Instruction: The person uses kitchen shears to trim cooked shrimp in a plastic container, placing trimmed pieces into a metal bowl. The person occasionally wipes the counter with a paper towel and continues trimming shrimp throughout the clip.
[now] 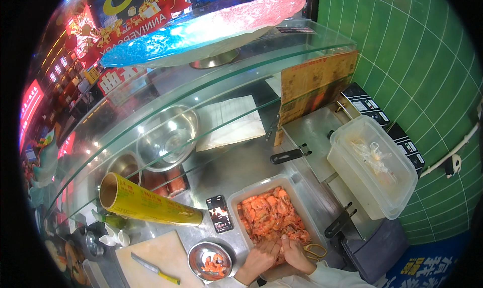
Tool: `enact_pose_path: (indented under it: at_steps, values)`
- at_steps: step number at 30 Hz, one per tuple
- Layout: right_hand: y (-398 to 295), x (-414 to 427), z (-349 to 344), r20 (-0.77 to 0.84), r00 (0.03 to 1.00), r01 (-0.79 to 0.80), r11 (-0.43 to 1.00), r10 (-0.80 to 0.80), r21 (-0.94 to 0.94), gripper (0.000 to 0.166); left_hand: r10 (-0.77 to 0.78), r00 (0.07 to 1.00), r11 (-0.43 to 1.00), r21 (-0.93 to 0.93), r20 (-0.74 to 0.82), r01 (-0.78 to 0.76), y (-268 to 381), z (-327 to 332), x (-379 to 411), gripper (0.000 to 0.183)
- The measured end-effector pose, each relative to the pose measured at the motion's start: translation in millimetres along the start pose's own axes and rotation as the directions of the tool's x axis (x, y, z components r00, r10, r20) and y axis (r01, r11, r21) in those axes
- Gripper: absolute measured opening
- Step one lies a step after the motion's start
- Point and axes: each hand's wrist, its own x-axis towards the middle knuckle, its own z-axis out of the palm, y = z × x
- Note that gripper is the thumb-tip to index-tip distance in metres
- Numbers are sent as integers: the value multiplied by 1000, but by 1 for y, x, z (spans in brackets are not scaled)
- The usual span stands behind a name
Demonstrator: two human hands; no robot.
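A rectangular plastic tub [233, 208] holds a heap of orange cooked shrimp [269, 212]. Over its near end, my left hand [263, 256] and my right hand [296, 254] meet with fingers bent together; whatever lies between the fingertips is too small to make out. Gold-handled scissors [316, 251] rest at the tub's near right corner, beside my right hand. To the left of my left hand stands a steel bowl [192, 263] with several peeled shrimp pieces [216, 266] in it.
A knife [154, 268] lies on a white cutting board [132, 250]. Behind are a phone [219, 214], a yellow roll of cling film [151, 205] and a large steel bowl [168, 137]. Rightward, black-handled fryer lids [311, 137] and a lidded plastic container [371, 167] stand near the green tiled wall [419, 61].
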Motion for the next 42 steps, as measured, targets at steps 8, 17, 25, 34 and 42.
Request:
enact_pose_path:
  at_steps: [8, 17, 25, 34, 42]
  values:
    - [-8, 2, -1, -10, 1000, 18, 999, -18, 26, 55, -98, 992, 974, -214, -81, 78, -5, -4, 8, 11]
    - [7, 7, 5, 105, 994, -40, 982, 20, 185, 55, -185, 980, 903, -381, 70, 197, -19, -8, 15, 16]
    - [16, 10, 9, 126, 992, -18, 958, -19, 285, 54, -135, 985, 897, -410, 104, 166, -24, -12, 15, 19]
    - [2, 10, 8, 231, 952, -302, 733, 201, 609, 50, -1, 994, 994, -112, -111, -12, -22, -9, 11, 24]
    - [-15, 5, 9, -176, 973, 165, 984, -152, 60, 43, -90, 993, 952, -298, -79, 63, -22, -11, 12, 23]
